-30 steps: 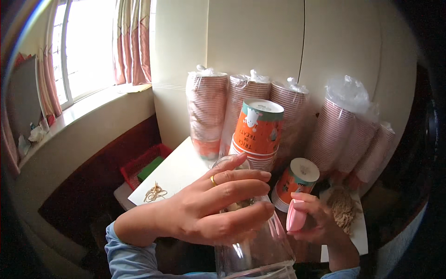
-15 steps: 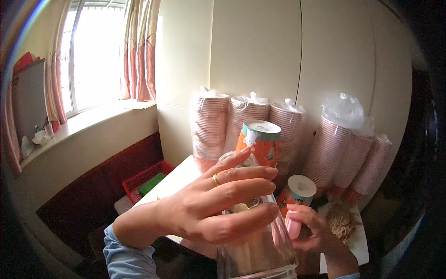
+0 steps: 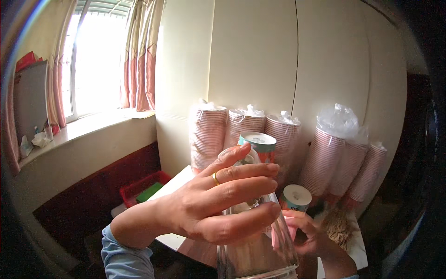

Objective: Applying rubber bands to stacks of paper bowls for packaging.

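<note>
My left hand (image 3: pixel 223 195), a gold ring on one finger, is closed round the upper part of a clear glass-like bottle (image 3: pixel 253 258). The bottle stands tilted in front of me, its narrow top behind my fingers and its wide end toward the lower edge. My right hand (image 3: pixel 309 232) grips a smooth pink object (image 3: pixel 283 230) against or close beside the bottle's right side; its kind is unclear. Just beyond the hands are two round orange-and-teal tubs with white tops, a taller one (image 3: pixel 258 138) and a smaller one (image 3: pixel 297 195).
Tall stacks of pinkish paper cups (image 3: pixel 206 137) in plastic bags line the wall, with more bagged stacks (image 3: pixel 323 160) to the right. A tangled beige bundle (image 3: pixel 339 230) lies on the white table (image 3: pixel 357 246). At left are a red basket (image 3: pixel 160 178) and a bright window (image 3: pixel 97 65).
The view has tilted up slightly, so the tubs and stacks sit lower. My right hand and the pink object have shifted a little left along the bottle. My left hand keeps its hold.
</note>
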`<action>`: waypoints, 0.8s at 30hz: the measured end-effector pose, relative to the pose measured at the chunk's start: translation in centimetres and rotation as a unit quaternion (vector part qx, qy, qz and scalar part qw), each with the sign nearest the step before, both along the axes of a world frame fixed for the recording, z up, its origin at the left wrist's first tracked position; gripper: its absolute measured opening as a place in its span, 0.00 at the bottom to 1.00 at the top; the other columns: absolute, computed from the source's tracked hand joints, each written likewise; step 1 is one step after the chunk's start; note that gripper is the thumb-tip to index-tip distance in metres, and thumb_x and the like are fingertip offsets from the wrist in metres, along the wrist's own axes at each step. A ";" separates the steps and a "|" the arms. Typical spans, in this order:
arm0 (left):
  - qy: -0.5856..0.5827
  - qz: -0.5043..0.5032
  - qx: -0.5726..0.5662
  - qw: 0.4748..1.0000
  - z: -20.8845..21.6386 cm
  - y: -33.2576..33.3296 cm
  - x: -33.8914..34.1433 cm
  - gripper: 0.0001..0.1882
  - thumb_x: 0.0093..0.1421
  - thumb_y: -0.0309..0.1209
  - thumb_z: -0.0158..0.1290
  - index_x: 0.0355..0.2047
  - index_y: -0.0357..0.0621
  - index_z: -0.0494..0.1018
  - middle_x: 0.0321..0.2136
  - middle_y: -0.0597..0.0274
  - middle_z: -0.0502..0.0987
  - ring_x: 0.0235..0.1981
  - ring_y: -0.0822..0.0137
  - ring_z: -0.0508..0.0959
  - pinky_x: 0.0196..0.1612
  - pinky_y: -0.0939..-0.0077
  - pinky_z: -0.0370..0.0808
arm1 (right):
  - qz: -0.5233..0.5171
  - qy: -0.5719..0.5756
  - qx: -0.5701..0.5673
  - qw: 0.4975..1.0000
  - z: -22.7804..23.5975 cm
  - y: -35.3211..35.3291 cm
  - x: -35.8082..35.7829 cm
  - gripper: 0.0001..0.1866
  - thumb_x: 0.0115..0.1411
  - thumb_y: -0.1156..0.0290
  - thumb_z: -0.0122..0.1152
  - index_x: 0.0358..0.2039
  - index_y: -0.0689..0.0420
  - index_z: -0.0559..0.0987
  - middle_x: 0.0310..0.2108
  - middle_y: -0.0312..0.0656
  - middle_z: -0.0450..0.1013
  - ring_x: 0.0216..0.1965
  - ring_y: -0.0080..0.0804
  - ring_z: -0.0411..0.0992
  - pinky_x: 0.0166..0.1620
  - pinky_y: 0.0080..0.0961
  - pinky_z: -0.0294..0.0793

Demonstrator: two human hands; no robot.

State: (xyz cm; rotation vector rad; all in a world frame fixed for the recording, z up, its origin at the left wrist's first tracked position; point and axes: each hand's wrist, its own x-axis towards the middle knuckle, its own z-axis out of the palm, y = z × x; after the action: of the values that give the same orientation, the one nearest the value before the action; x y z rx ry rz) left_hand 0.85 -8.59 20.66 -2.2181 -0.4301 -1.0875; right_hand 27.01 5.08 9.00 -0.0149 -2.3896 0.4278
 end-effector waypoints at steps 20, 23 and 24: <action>-0.004 -0.006 0.027 1.000 0.3 0.1 -0.4 0.18 0.55 0.31 0.57 0.44 0.45 0.66 0.43 0.47 0.72 0.49 0.52 0.74 0.60 0.45 0.57 | -0.003 0.020 0.042 0.999 0.3 0.1 -0.7 0.39 0.38 0.69 0.75 0.52 0.54 0.68 0.55 0.53 0.62 0.52 0.48 0.67 0.52 0.39 0.68; -0.014 -0.004 0.008 1.000 -0.9 0.5 -0.9 0.18 0.54 0.32 0.56 0.44 0.43 0.67 0.42 0.46 0.72 0.48 0.50 0.74 0.58 0.46 0.61 | 0.002 0.041 0.039 0.998 0.4 -0.2 -1.0 0.39 0.36 0.69 0.76 0.51 0.54 0.68 0.54 0.54 0.63 0.52 0.48 0.67 0.51 0.40 0.68; -0.021 -0.010 -0.009 1.000 -1.5 0.6 -1.1 0.22 0.49 0.27 0.60 0.46 0.42 0.68 0.42 0.48 0.71 0.49 0.52 0.73 0.57 0.50 0.62 | -0.007 0.054 0.037 0.998 0.7 -0.7 -1.2 0.38 0.36 0.70 0.76 0.51 0.53 0.69 0.54 0.53 0.63 0.51 0.47 0.67 0.51 0.39 0.68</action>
State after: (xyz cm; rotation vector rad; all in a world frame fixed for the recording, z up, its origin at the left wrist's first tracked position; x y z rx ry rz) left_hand -0.23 -7.95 19.17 -2.2230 -0.4395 -1.1468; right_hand 25.80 4.43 9.74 0.0249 -2.2965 0.3261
